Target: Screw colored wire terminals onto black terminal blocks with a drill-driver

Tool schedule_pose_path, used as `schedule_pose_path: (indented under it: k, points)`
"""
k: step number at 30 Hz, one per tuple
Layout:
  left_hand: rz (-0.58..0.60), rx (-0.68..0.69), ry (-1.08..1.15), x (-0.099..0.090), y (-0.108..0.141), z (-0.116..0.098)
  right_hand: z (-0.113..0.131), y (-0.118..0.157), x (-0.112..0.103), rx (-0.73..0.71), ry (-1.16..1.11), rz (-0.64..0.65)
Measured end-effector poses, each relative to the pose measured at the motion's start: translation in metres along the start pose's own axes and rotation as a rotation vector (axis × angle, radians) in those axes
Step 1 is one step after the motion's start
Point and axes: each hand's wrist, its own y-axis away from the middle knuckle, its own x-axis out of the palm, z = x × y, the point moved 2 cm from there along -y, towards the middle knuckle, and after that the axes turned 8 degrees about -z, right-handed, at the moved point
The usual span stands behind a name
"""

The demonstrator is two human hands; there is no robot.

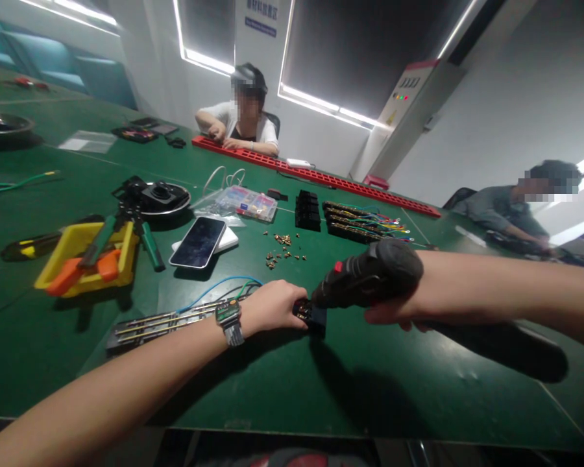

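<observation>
My left hand (pixel 277 305), with a watch on the wrist, is closed on a small black block (pixel 316 319) on the green table. My right hand (pixel 399 311) grips a black power screwdriver (pixel 365 275) with a red switch. The tool's tip meets the top of the block, beside my left fingers; the exact contact point is too small to tell. Behind the block, small brass screws (pixel 283 240) lie scattered. To the left, under my left wrist, is a strip assembly with metal bars (pixel 165 325) and blue and green wires.
A phone (pixel 198 242) lies left of the screws, near a yellow bin (pixel 129 256) with pliers. Further back are a parts case (pixel 253 203), black blocks (pixel 307 211), wired strips (pixel 360 224) and a red rail (pixel 321 175). Two people sit across and at the right.
</observation>
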Motion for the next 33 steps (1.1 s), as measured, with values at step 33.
schedule_pose_path:
  k: [33]
  points:
    - [-0.059, -0.188, -0.132, 0.027, -0.021, -0.041, -0.025, 0.004, -0.016, 0.413, -0.219, -0.264]
